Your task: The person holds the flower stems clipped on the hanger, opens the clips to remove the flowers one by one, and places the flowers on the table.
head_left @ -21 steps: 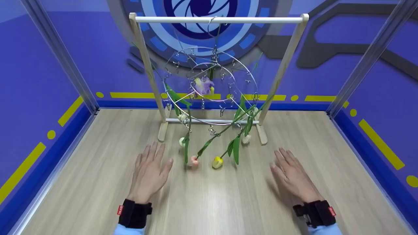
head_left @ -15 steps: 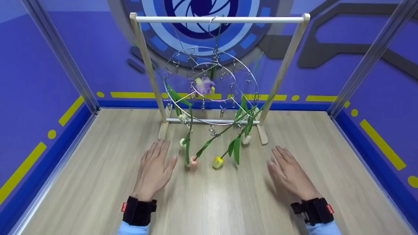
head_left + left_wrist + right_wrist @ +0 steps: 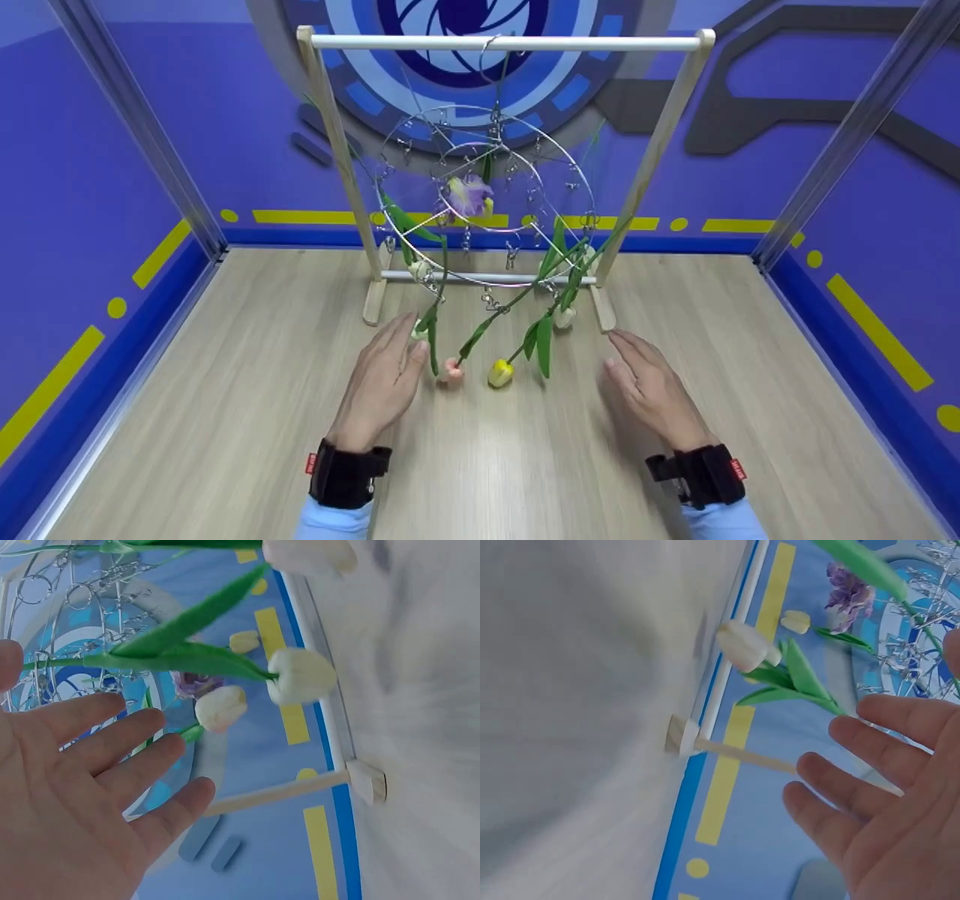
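My left hand reaches forward with straight fingers, its fingertips beside a white tulip that hangs head down; whether they touch cannot be told. My right hand, also with straight fingers and holding nothing, is near the rack's right foot. Between the hands hang a pink flower and a yellow tulip. Another white tulip dangles at the right. All hang from a round wire hanger with many small clips. A purple flower is at the hanger's back.
The hanger's hook hangs on the white top bar of a wooden rack. The rack stands on a light wood tabletop. Blue patterned panels close off the back and both sides.
Both hands have moved inward and forward, the left one more, up to the white tulip. The flowers at the left and the pink one sway slightly.
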A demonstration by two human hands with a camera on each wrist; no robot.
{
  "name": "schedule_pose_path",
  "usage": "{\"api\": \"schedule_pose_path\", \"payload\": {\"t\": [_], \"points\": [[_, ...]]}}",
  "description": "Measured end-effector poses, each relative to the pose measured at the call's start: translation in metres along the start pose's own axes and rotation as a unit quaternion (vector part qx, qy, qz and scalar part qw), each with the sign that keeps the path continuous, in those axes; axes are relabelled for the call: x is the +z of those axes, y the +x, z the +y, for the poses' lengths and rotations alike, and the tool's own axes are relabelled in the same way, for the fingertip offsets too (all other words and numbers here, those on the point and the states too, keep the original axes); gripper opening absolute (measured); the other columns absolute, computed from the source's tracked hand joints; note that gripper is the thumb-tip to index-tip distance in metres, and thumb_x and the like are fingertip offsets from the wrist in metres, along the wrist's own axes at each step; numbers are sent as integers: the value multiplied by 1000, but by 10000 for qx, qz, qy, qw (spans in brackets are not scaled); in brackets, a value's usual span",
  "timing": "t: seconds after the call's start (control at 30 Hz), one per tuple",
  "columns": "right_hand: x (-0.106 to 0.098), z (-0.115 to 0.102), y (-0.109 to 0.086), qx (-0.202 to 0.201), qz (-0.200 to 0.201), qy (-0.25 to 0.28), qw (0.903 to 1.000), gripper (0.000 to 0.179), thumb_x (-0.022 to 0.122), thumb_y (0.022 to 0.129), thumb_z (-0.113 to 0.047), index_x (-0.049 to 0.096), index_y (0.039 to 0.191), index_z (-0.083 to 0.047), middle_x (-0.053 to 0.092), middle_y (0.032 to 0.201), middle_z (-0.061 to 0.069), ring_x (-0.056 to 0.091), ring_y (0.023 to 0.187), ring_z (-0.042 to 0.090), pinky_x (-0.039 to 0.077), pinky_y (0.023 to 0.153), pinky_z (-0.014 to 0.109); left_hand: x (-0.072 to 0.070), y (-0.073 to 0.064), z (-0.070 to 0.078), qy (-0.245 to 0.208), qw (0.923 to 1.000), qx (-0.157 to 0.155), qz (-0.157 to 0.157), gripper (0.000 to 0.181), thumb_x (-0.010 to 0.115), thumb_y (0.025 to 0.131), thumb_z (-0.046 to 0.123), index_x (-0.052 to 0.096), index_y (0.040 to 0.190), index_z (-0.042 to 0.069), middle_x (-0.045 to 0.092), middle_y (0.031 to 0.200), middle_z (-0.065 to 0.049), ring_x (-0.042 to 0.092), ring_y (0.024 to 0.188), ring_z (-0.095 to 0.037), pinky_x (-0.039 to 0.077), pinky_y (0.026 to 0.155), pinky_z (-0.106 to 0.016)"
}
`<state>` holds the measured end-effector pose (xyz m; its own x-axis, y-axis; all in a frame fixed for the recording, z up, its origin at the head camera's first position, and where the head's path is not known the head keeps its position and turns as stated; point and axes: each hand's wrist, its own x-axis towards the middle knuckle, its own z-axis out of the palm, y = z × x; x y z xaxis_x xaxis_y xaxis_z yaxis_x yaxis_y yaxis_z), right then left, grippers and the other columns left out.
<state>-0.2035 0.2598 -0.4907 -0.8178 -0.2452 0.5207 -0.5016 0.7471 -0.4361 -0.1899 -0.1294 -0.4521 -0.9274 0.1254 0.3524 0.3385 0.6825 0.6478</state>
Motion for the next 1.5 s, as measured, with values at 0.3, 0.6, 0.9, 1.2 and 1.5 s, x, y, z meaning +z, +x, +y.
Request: {"api": "schedule_pose_path", "payload": {"t": [0.3,0.6,0.9,1.2,1.5], "points": [[10,-16,8,-154,243,214,9994,32,69,98,-8,67,126,6,66,128,18,61,123,39,46,103,49,6,5,8,-196,9998,29,55,57,46,111,35,42,155,-2,41,159,-22,38,148,-40,29,121,-55],[18,-41,17,-21,126,855,9963,11,66,101,-8,77,99,-9,70,92,-4,65,83,8,56,72,34,10,7,15,-506,9987,81,84,55,49,110,29,42,154,-3,41,159,-22,38,147,-40,29,121,-56],[29,-65,28,-276,253,1349,9902,18,66,99,-4,73,85,-14,57,78,-14,52,70,4,47,62,27,15,13,20,-679,9974,53,226,53,51,109,25,43,153,-4,43,157,-23,41,145,-41,32,119,-57],[35,-77,34,-521,302,1563,9859,16,67,98,-2,74,87,-11,65,81,-9,60,74,5,52,65,28,25,15,24,-600,9972,246,373,55,52,109,31,46,151,-4,47,153,-23,46,142,-39,36,117,-54],[37,-79,35,-487,297,1590,9856,9,69,97,-3,77,95,-4,71,88,-5,66,81,8,56,70,31,31,14,29,-572,9965,355,491,53,54,108,28,47,149,-4,54,142,-21,52,133,-38,43,111,-54]]}}
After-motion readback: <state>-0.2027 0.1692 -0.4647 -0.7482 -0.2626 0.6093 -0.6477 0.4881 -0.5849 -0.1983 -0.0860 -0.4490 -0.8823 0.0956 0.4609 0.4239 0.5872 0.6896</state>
